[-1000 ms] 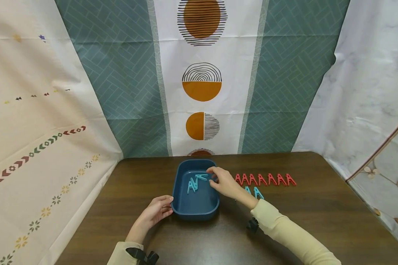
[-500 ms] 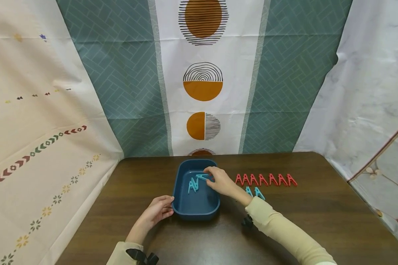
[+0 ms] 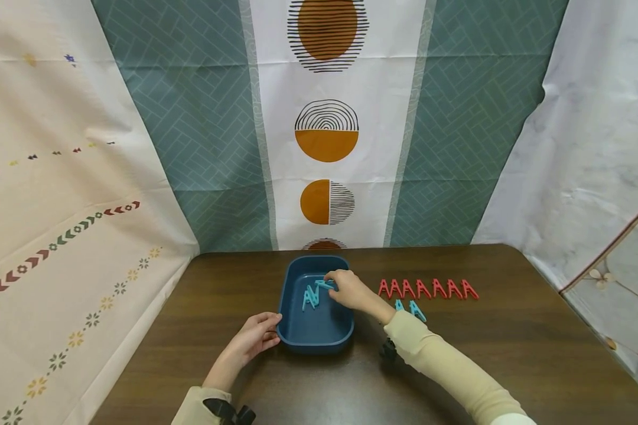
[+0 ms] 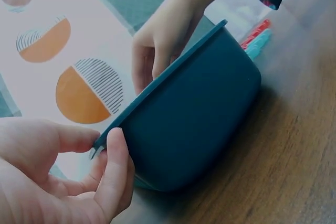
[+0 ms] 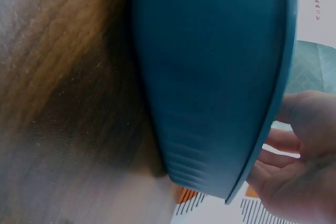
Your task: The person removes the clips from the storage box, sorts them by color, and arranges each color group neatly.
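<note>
**A:** Patterned curtains (image 3: 324, 130) hang behind a dark wooden bench (image 3: 510, 348), and a blue tub (image 3: 315, 339) sits mid-bench. What's the left hand (image 3: 248, 342) doing?

**B:** It grips the tub's near left corner. The left wrist view shows thumb on the rim and fingers (image 4: 115, 166) curled against the outer wall.

**A:** And the right hand (image 3: 351, 290)?

**B:** It's reaching over the tub's right rim, its fingertips at a teal peg (image 3: 325, 284) inside. From the head view the fingers look bent down onto that peg, but whether they pinch it or merely touch it, I cannot tell; the hand covers the contact.

**A:** Does the right wrist view help?

**B:** No. It's filled by the tub's outer wall, with only curled fingers (image 5: 299, 145) peeking past the rim. The peg is hidden.

**A:** Anything else in the tub?

**B:** More teal pegs (image 3: 309, 297) lie overlapped on the floor; the count is hard to make out.

**A:** Outside it?

**B:** A row of red pegs (image 3: 427, 288) lies to the right, and two teal ones (image 3: 410, 309) near the sleeve (image 3: 446, 366), partly hidden behind it.
</note>
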`<state>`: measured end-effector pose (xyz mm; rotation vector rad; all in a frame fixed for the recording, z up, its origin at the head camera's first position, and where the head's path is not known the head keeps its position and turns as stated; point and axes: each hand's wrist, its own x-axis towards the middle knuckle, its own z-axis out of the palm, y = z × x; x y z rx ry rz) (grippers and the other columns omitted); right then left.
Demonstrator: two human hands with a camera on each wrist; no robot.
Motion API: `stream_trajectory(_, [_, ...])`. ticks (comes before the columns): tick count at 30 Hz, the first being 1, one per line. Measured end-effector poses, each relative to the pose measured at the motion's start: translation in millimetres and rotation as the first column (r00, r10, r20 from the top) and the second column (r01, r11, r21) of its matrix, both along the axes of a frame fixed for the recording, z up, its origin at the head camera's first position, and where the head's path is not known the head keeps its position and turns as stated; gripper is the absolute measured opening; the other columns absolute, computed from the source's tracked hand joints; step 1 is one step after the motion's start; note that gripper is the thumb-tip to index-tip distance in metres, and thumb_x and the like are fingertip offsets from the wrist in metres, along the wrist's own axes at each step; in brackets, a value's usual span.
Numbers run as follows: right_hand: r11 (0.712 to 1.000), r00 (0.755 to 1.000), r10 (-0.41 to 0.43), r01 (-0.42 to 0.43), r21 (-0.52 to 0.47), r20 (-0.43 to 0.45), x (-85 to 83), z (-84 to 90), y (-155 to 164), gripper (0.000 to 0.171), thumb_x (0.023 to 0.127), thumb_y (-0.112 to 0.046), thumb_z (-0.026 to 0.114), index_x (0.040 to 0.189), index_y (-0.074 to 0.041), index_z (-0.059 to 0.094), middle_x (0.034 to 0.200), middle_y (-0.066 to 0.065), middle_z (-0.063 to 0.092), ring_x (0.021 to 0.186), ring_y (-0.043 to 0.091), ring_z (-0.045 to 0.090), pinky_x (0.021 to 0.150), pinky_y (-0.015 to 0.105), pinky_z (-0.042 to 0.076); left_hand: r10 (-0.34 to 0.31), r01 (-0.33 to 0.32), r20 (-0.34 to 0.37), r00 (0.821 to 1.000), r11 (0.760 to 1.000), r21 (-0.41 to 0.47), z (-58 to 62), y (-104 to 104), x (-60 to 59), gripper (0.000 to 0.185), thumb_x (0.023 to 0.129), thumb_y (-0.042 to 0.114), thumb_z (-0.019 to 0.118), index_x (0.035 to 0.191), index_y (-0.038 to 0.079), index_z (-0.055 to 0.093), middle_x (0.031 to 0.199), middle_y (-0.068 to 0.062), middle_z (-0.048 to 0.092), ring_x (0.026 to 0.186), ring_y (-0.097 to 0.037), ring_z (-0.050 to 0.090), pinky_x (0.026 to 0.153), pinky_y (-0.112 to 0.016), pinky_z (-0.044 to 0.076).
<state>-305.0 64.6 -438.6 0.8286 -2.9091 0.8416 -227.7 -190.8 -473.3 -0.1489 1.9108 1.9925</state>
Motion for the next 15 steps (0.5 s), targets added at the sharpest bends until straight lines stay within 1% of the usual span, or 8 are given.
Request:
stream_trajectory(3, [0.999,0.999,-0.045,0.045,0.015,0.005,-2.4,-0.2,-4.5,0.032,0.089,-0.006,0.067,0.119,0.004,0.063,0.115,0.02,0.066,0.095,0.027,0.064,0.075,0.038,0.056,-0.007,0.007,-0.004,1.0,1.0,0.017,-0.3,-0.3,0.4,0.027,0.098,0.022,0.057,0.11,-0.002,0.051,0.078,0.002,0.058,0.067,-0.006,0.058,0.065,-0.017,0.053])
stream_trajectory(7, [0.991,0.991,-0.133,0.133,0.034,0.019,-7.9,-1.3,-11.5,0.035,0.085,-0.004,0.071,0.117,0.007,0.063,0.114,0.022,0.067,0.098,0.029,0.066,0.081,0.04,0.058,-0.01,0.01,-0.013,1.0,0.999,0.034,0.3,-1.2,1.1,0.023,0.097,0.02,0.057,0.106,-0.001,0.054,0.077,0.002,0.058,0.067,-0.006,0.058,0.065,-0.017,0.054])
stream_trajectory(9, [0.985,0.986,-0.163,0.162,0.061,0.016,-11.4,-2.7,-14.4,0.032,0.084,-0.003,0.072,0.114,0.008,0.064,0.109,0.021,0.068,0.093,0.027,0.067,0.077,0.038,0.059,-0.01,0.011,-0.016,1.0,0.999,0.035,0.2,-1.6,1.2,0.022,0.097,0.02,0.057,0.106,-0.001,0.054,0.077,0.002,0.058,0.067,-0.006,0.057,0.065,-0.017,0.054])
stream_trajectory(10, [0.982,0.985,-0.174,0.172,0.077,0.016,-13.1,-3.6,-15.7,0.028,0.085,-0.002,0.071,0.11,0.009,0.064,0.104,0.021,0.069,0.088,0.026,0.067,0.074,0.036,0.058,-0.011,0.011,-0.016,1.0,0.999,0.033,0.4,-1.7,1.4,0.023,0.097,0.02,0.057,0.106,-0.001,0.054,0.077,0.002,0.058,0.067,-0.006,0.057,0.065,-0.018,0.054])
stream_trajectory(11, [0.98,0.983,-0.181,0.179,0.091,0.011,-14.8,-4.6,-16.9,0.022,0.085,0.0,0.069,0.105,0.008,0.065,0.096,0.019,0.069,0.081,0.023,0.066,0.068,0.033,0.057,-0.011,0.011,-0.015,1.0,0.999,0.032,0.4,-1.7,1.4,0.023,0.097,0.019,0.057,0.106,-0.001,0.054,0.077,0.002,0.058,0.067,-0.006,0.057,0.065,-0.018,0.054])
stream_trajectory(13, [0.976,0.983,-0.186,0.186,0.118,-0.007,-17.8,-7.1,-18.9,0.005,0.086,0.003,0.066,0.09,0.006,0.064,0.076,0.012,0.063,0.065,0.018,0.057,0.057,0.028,0.049,-0.012,0.012,-0.012,1.0,1.0,0.026,0.1,-1.5,1.3,0.023,0.097,0.02,0.057,0.107,-0.002,0.054,0.077,0.002,0.059,0.067,-0.007,0.057,0.065,-0.017,0.054])
stream_trajectory(14, [0.974,0.982,-0.19,0.19,0.126,-0.014,-19.4,-8.4,-19.9,0.004,0.086,0.005,0.064,0.082,0.003,0.062,0.068,0.009,0.056,0.059,0.016,0.05,0.053,0.027,0.044,-0.009,0.009,-0.011,1.0,1.0,0.027,0.0,-1.2,1.0,0.023,0.097,0.019,0.057,0.107,-0.002,0.054,0.077,0.002,0.059,0.067,-0.007,0.057,0.065,-0.017,0.054])
stream_trajectory(15, [0.971,0.98,-0.196,0.197,0.136,-0.022,-20.6,-10.0,-21.0,0.012,0.086,0.006,0.062,0.076,0.0,0.059,0.062,0.006,0.048,0.056,0.015,0.044,0.051,0.026,0.039,-0.005,0.006,-0.01,1.0,1.0,0.026,-0.3,-0.9,0.8,0.023,0.097,0.019,0.056,0.107,-0.002,0.054,0.077,0.002,0.059,0.068,-0.007,0.057,0.065,-0.018,0.054])
